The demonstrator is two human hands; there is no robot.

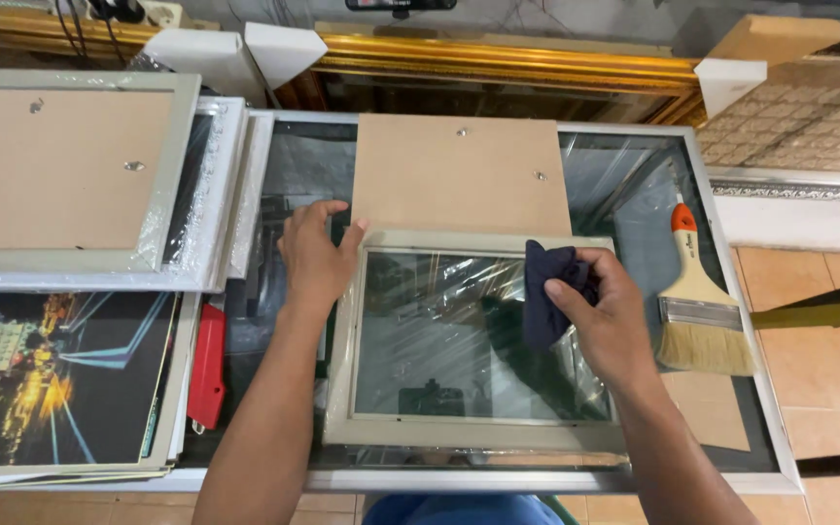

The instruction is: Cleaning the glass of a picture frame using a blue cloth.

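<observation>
The small pale picture frame (469, 340) lies flat on the glass table (634, 185), its glass pane still looking streaky with reflections. The right hand (610, 316) is closed around a dark blue cloth (548, 292), pressing it on the pane's upper right, so I'd say the wiping is mid-way. The left hand (315, 255) lies open, fingers spread on the frame's top left corner. A brown backing board (459, 175) sits just behind, not fitted yet. A paintbrush (700, 301) lies to the right, 1 red tool (208, 365) on the left.
</observation>
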